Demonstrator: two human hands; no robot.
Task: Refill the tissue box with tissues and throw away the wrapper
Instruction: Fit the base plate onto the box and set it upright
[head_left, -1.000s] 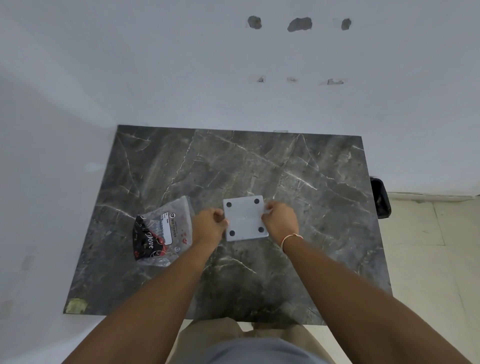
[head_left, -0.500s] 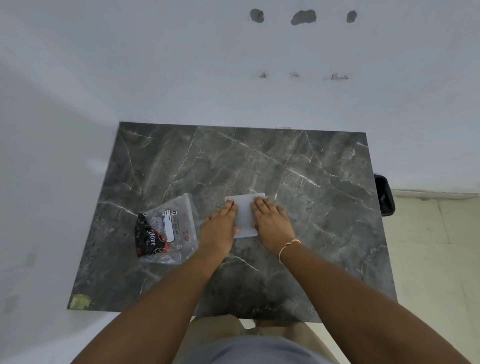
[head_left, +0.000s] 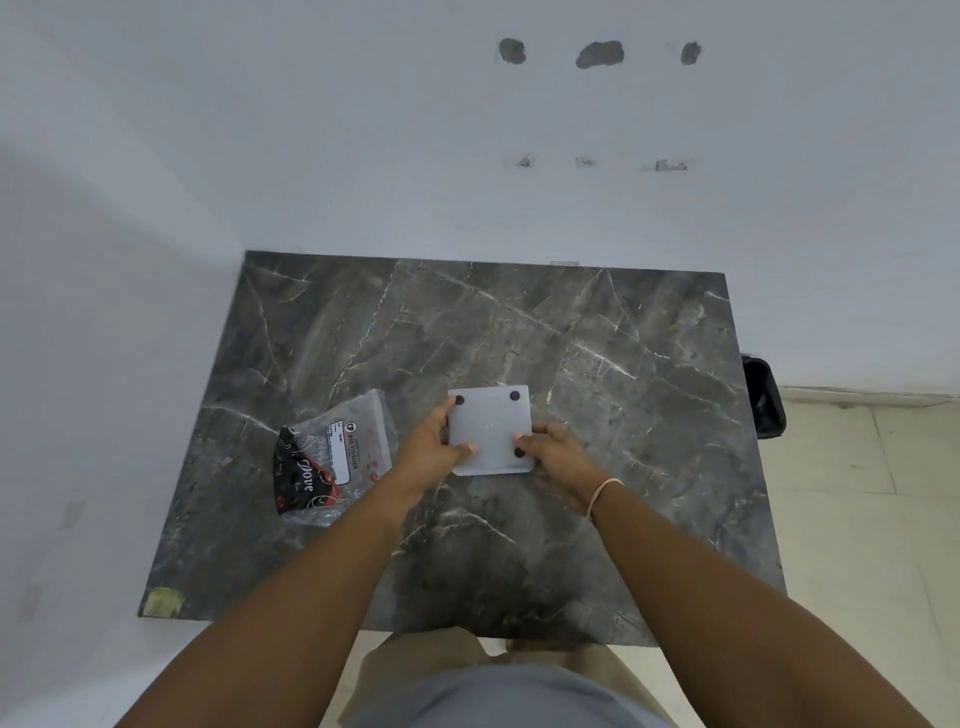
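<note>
The white square tissue box (head_left: 488, 426) lies upside down on the dark marble table (head_left: 623, 364), its base with small black feet facing up. My left hand (head_left: 428, 449) grips its left side, thumb on the base. My right hand (head_left: 558, 457) grips its near right corner. Both hands hold the box from opposite sides. The clear plastic wrapper (head_left: 332, 462) with black and red print lies crumpled on the table just left of my left hand. No loose tissues show.
A black bin (head_left: 762, 397) stands on the tiled floor beyond the table's right edge. White walls close in the table at the back and left. A bit of yellowish tape (head_left: 163, 603) marks the near left corner.
Half a second ago both palms pressed flat on the box's base. Now they have slid out to the sides and grip it, so the black feet show again.
</note>
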